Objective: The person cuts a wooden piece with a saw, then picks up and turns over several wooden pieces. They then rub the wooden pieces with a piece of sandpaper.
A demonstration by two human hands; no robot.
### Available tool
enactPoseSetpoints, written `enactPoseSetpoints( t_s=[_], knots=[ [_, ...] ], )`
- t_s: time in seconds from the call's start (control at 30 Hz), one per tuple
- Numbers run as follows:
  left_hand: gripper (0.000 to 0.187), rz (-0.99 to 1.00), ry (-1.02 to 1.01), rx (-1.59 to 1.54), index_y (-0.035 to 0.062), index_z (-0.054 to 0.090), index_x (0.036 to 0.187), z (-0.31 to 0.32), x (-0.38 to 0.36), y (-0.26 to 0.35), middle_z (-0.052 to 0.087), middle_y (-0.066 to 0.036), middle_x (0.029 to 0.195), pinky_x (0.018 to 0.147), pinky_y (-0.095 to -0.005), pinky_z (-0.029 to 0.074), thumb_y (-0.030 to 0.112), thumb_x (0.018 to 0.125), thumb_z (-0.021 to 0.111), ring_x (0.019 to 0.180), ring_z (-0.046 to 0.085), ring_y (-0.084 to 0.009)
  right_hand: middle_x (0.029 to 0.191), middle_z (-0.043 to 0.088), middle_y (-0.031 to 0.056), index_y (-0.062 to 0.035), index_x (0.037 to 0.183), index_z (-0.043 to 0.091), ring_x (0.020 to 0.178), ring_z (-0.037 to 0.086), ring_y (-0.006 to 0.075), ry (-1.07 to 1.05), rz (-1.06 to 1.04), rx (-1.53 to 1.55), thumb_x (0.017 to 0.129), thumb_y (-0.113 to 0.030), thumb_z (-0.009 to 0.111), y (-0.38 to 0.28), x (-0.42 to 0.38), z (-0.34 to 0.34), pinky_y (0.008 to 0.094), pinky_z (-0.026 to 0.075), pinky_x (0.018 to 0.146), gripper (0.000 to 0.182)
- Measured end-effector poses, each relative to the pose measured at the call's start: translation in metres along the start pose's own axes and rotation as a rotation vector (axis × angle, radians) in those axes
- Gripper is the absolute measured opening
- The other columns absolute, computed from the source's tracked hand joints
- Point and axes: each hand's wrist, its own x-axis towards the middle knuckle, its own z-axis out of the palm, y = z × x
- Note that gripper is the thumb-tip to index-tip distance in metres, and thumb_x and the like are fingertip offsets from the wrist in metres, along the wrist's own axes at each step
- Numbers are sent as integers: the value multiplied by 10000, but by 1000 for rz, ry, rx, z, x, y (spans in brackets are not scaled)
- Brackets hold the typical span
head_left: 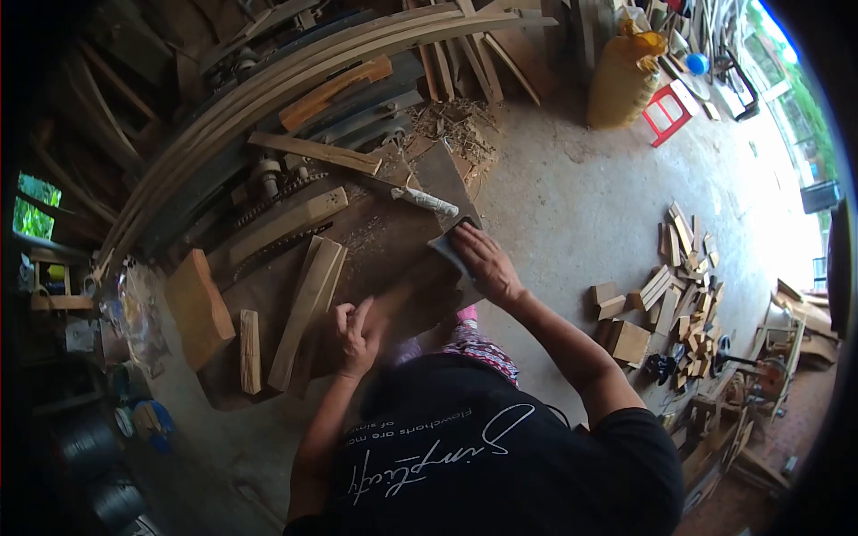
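Note:
My left hand (357,338) is beside the near left edge of a brown board (413,293), its fingers apart and partly bent. The board is smeared in places and lies in front of my body. At its right end, my right hand (485,261) presses down with fingers close together on a grey sheet (452,251); its thumb is hidden. A tool with a white wrapped grip (424,201) lies just beyond my right hand on the dark worktable (357,234).
Wood pieces (308,313) and a thick block (198,308) lie at the left. Long curved strips (295,70) cross the back. Offcuts (672,308) are heaped on the floor at right. A yellow sack (623,80) stands by a red stool (668,113).

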Motion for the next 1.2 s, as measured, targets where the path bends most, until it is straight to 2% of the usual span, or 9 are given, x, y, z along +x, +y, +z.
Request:
enactPoseSetpoints(
  t_s=[0.13,0.2,0.33,0.47,0.6,0.8,0.93,1.07,1.2],
  knots=[
    [447,21,6,47,68,561,1165,7,-5,-14,466,-143,990,768,-408,435,259,785,697,898,505,-313,1435,342,168,-16,1326,433,1363,261,321,-38,127,454,867,-182,368,-56,-13,70,409,197,1127,492],
    [432,45,4,29,62,551,1141,-4,-1,-4,472,-146,1009,799,-412,423,250,781,697,934,502,-318,1437,344,159,-32,1348,415,1373,249,307,-200,-163,321,871,-191,378,-98,-12,66,409,190,1129,503],
    [436,7,16,62,66,499,1127,-3,-2,-3,476,-146,1036,832,-417,396,204,758,687,965,487,-320,1401,391,146,-11,1286,463,1317,342,314,-8,112,102,794,-74,513,2,-13,36,429,281,1093,499],
    [371,21,84,-34,47,495,1096,-6,-2,-3,482,-158,1043,846,-415,393,186,787,645,981,490,-327,1408,374,158,3,1303,431,1323,336,298,0,142,178,815,-79,494,-48,-9,61,413,284,1095,499],
    [309,68,122,-62,33,506,1107,-10,-4,-10,502,-170,1048,870,-405,387,180,842,565,990,492,-326,1419,357,158,10,1331,400,1342,305,300,-109,-235,139,825,-100,481,-77,-21,84,406,233,1119,524],
    [141,-108,118,-80,38,545,996,0,-10,-16,518,-145,967,823,-388,407,134,900,505,923,516,-304,1379,417,172,7,1291,461,1314,349,329,132,193,83,865,-57,455,-13,-18,51,427,261,1101,431],
    [128,-92,193,-128,14,505,887,0,-11,-18,508,-154,931,784,-394,409,127,926,461,880,514,-315,1481,275,129,-13,1381,348,1388,221,258,-269,-219,185,897,-85,353,-114,-8,81,405,165,1143,489],
    [119,-133,159,-79,12,486,872,2,-10,-19,498,-159,924,774,-393,407,114,923,452,868,508,-321,1419,373,166,-22,1318,447,1339,324,299,-74,-8,86,845,-55,477,-17,-29,40,429,232,1118,475],
    [93,-117,213,-105,16,483,890,0,-9,-18,504,-160,913,767,-395,409,100,917,452,866,511,-322,1416,379,167,-18,1312,456,1333,329,321,122,48,132,831,-40,483,-39,-20,40,437,245,1105,482]
  ],
)
